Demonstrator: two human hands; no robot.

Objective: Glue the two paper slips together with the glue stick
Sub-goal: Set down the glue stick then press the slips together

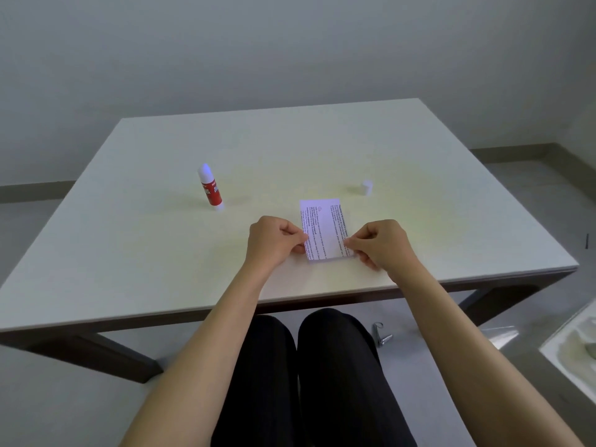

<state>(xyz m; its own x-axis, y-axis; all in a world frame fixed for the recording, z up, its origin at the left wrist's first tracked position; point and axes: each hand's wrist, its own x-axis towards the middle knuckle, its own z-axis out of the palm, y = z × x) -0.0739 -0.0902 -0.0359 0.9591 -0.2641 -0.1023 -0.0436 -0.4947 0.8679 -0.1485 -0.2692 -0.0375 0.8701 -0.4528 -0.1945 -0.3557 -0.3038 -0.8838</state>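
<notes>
A white printed paper slip (325, 229) lies near the table's front edge; I can make out only one sheet, so a second slip beneath it cannot be told apart. My left hand (274, 241) pinches its left edge with curled fingers. My right hand (379, 243) pinches its right edge the same way. The red and white glue stick (211, 188) stands upright and uncapped on the table, well to the left and behind my hands. Its white cap (367, 187) stands behind the slip on the right.
The white table (161, 253) has dark wooden legs. My knees in black trousers sit under its front edge. A small metal object (382, 335) lies on the floor by my right leg. A pale surface shows at the lower right corner.
</notes>
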